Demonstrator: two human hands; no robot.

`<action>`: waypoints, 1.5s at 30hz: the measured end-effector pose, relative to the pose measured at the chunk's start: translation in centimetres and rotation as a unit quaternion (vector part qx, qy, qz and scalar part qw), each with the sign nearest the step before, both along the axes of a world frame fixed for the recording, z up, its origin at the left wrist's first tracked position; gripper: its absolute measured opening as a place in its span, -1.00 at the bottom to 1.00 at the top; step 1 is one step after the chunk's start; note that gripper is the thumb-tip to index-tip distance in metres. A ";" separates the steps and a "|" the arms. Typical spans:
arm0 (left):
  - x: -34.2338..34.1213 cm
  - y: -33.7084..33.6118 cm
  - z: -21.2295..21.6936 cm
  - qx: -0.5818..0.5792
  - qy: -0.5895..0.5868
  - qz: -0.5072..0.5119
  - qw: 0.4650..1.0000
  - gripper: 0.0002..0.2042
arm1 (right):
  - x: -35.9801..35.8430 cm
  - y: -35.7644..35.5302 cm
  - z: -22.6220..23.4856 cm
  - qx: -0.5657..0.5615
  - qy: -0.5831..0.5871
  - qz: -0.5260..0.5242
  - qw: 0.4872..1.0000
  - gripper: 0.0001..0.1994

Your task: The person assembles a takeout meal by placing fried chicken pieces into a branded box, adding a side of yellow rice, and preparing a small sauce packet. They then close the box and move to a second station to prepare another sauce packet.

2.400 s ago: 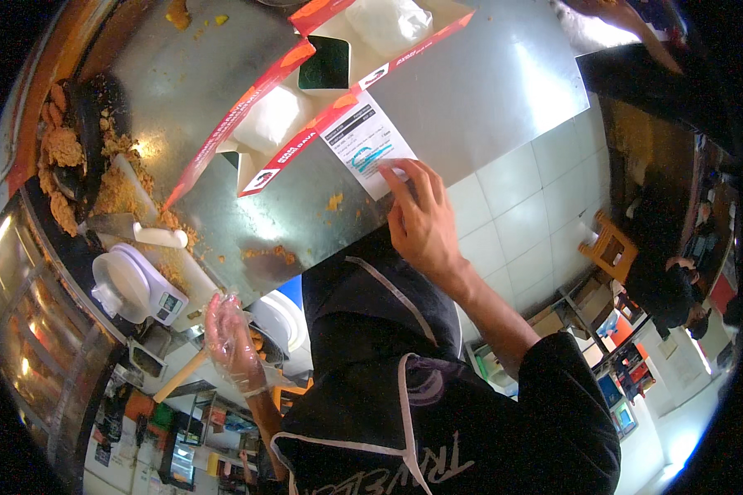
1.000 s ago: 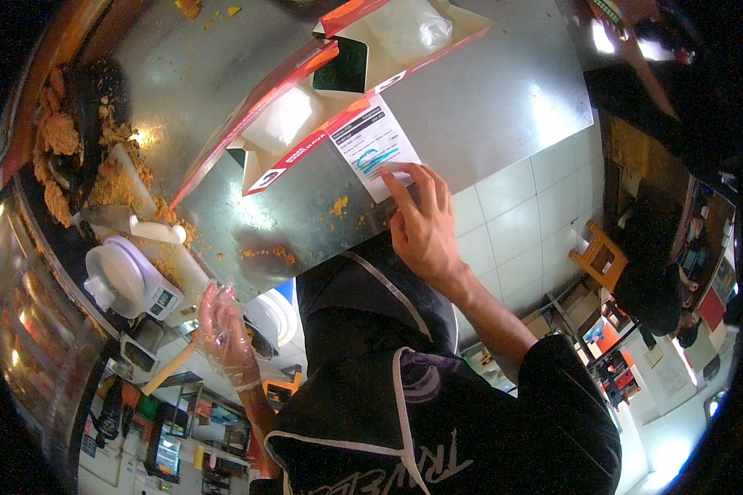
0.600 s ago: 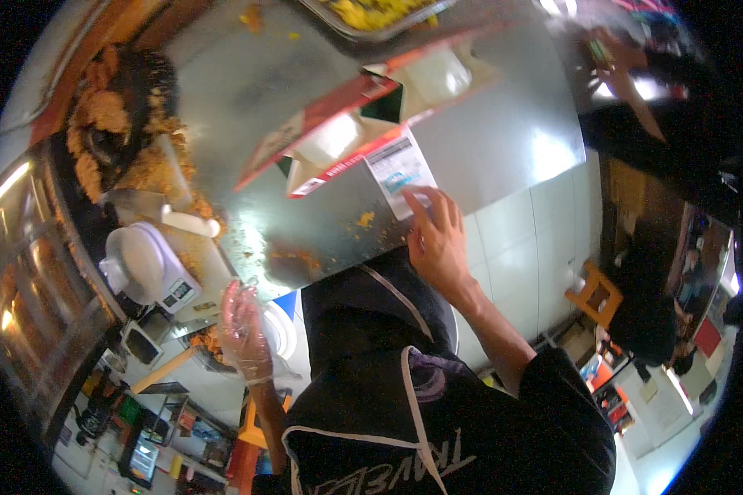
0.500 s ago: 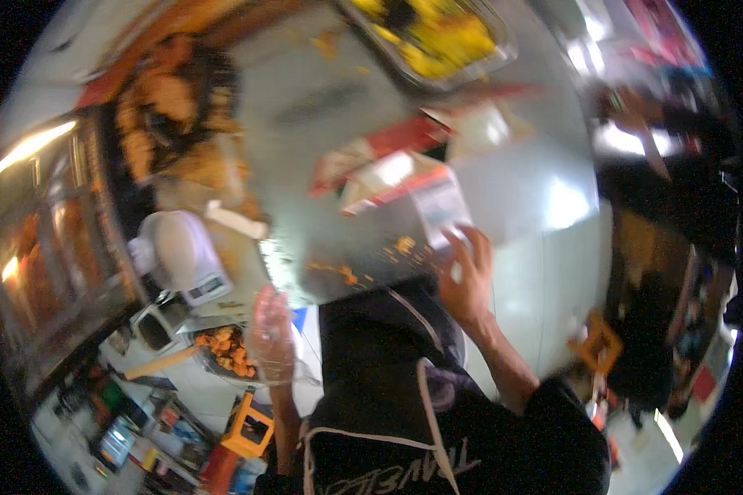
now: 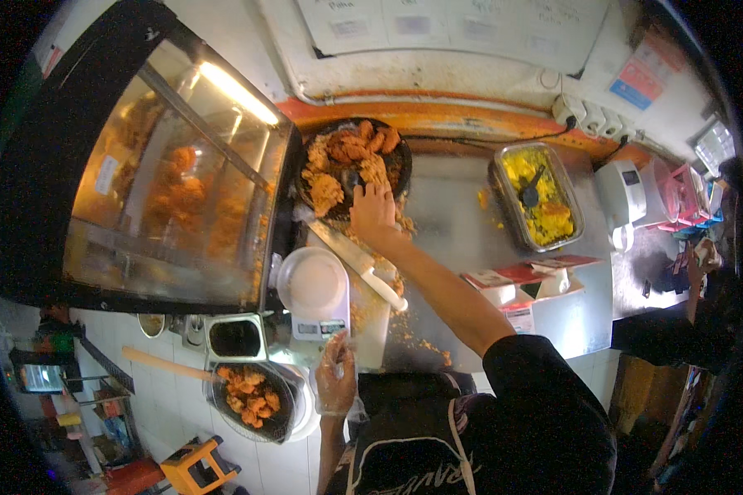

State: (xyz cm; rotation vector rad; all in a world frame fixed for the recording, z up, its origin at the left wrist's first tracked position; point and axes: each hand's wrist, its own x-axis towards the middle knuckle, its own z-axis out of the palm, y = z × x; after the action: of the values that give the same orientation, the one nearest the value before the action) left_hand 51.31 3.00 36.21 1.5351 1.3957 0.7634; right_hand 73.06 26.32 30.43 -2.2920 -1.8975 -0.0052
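My right hand [image 5: 375,216], bare, reaches over the near rim of a round black pan [image 5: 404,165] holding fried chicken. Its fingers are stretched and slightly apart against a pale, crusted fried chicken piece [image 5: 374,171]; no firm grip shows. My left hand [image 5: 336,378], in a clear plastic glove, is held low with its fingers curled together and nothing visible in them. Just beyond it stands a white kitchen scale [image 5: 322,328] with a round white dish [image 5: 313,283] on top. Between scale and pan lies a broad knife with a white handle [image 5: 385,291] on a crumb-strewn cutting board [image 5: 375,334].
A lit glass display case [image 5: 173,190] of fried food stands left. Below it, a wire strainer [image 5: 248,403] holds fried pieces beside a metal container [image 5: 236,338]. Rightward are an open red-and-white box [image 5: 520,290] and a clear tray [image 5: 580,216] of yellow food.
My right hand has left the red-and-white box and reached forward-left to the pan. The view has turned left, showing more of the display case and wall. My left hand stays low near the scale.
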 end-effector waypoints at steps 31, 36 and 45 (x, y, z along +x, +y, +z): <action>-2.2 5.3 -1.7 -0.120 -0.154 0.052 0.979 -0.64 | 6.3 1.4 5.4 -0.023 0.184 0.004 0.983 -0.50; -2.4 5.0 -1.1 -0.098 -0.129 0.050 0.986 -0.63 | 7.6 3.7 4.7 0.031 0.203 0.006 0.979 -0.52; -3.1 4.9 -2.2 -0.090 -0.178 0.064 0.978 -0.64 | 9.0 3.3 3.5 0.095 0.175 0.014 0.980 -0.48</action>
State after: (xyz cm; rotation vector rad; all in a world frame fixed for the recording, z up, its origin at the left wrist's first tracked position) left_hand 48.17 7.88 34.04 1.1135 1.2631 0.9129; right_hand 82.05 29.58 33.90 -1.9868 -1.6708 0.1980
